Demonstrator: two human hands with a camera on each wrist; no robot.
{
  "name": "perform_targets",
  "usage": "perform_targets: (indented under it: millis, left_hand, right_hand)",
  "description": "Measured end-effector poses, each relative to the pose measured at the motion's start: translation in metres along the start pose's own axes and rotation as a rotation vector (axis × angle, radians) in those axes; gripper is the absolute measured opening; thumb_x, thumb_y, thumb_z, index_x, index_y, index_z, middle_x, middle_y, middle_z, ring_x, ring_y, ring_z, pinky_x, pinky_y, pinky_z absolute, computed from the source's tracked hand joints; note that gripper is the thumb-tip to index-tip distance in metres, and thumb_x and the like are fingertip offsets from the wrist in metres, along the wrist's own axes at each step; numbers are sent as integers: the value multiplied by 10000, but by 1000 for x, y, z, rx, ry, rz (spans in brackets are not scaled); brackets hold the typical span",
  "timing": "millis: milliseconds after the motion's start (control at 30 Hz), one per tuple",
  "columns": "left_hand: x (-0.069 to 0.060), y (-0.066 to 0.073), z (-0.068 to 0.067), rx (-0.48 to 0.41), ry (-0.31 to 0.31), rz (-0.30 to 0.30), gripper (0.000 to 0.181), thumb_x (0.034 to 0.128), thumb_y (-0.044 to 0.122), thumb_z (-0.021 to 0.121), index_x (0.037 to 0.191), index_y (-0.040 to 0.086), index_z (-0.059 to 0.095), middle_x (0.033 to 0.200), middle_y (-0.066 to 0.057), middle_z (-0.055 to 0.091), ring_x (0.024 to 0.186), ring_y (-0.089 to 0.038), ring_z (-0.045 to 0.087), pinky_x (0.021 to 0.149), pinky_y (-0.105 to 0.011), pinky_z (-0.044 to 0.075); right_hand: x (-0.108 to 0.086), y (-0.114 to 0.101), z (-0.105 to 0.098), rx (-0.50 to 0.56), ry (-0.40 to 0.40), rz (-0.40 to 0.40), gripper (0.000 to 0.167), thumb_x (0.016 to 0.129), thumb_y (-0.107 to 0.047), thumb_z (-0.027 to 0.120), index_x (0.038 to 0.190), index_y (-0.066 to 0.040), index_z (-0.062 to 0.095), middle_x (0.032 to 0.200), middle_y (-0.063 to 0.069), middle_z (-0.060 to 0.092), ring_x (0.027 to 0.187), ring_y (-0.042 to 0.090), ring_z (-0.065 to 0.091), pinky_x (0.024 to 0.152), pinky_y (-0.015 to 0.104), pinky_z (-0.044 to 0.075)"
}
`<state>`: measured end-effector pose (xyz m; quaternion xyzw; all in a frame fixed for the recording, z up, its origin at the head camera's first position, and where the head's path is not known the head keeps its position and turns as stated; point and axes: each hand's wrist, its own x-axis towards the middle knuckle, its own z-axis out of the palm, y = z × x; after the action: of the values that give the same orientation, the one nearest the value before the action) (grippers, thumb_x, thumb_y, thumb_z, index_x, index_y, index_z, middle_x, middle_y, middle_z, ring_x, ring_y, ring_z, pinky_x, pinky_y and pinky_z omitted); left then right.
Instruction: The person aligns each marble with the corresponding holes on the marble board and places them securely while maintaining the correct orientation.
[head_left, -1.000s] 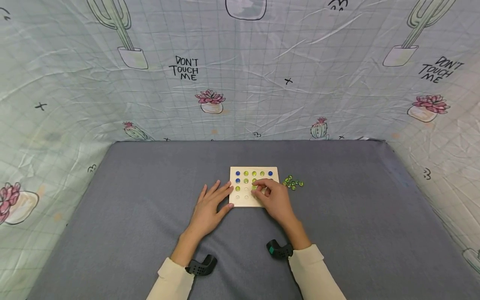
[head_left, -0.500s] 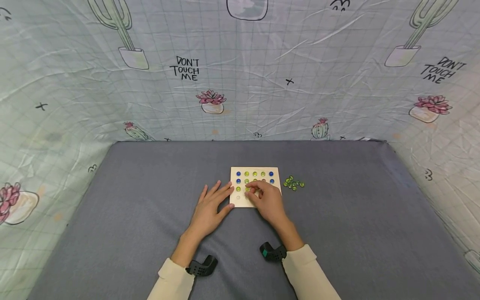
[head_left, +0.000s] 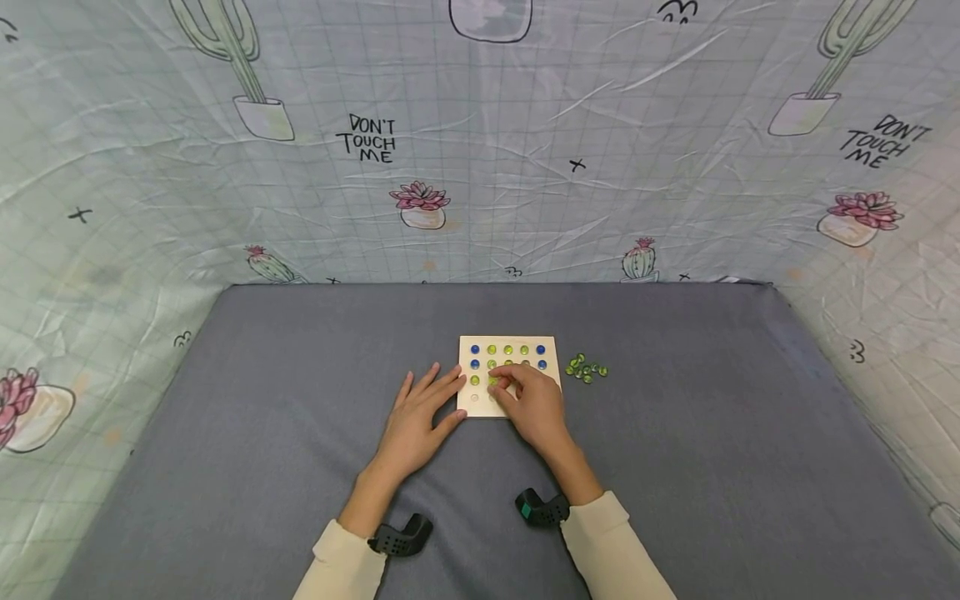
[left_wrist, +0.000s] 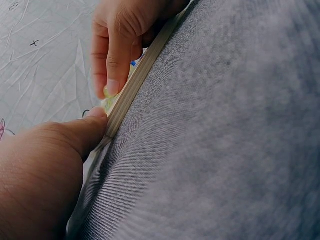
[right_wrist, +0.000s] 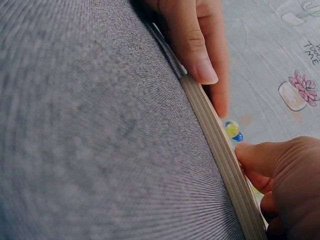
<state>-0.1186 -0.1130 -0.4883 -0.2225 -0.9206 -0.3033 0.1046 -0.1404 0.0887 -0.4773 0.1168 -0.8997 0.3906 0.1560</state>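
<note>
A light wooden board (head_left: 483, 408) with rows of round hollows lies on the grey cloth, several of them filled with green and blue glass beads. My left hand (head_left: 412, 429) rests flat at the board's left edge, fingers spread, the thumb (left_wrist: 92, 125) on its near corner. Over the middle of the board, my right hand (head_left: 536, 408) has thumb and index finger pinched at a green bead (head_left: 492, 381) in the third row. In the left wrist view the fingertips touch a green bead (left_wrist: 108, 93). The right hand hides part of the lower rows.
Loose green beads (head_left: 587, 368) lie in a small pile just right of the board. Grey cloth (head_left: 300, 375) covers the table, and a patterned curtain (head_left: 510, 208) hangs behind it and at both sides.
My right hand has moved left across the board to the second column of the third row, where a green bead now shows. A blue bead is now visible in the second row's right end. Left hand unmoved.
</note>
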Motion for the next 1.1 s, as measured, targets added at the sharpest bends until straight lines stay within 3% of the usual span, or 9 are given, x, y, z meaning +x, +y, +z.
perform_targets:
  millis: [1100]
  left_hand:
    - [-1,-1,1,15,-15,-12,519,914,346,647,1387,161,537,1446,13,454,1387,-275,309,1145,-537,107]
  right_hand:
    - [-1,1,0,-9,-9,-24,178,809,-146,784,979,-122,738,732,-78,588,537,68,407,492,255,341]
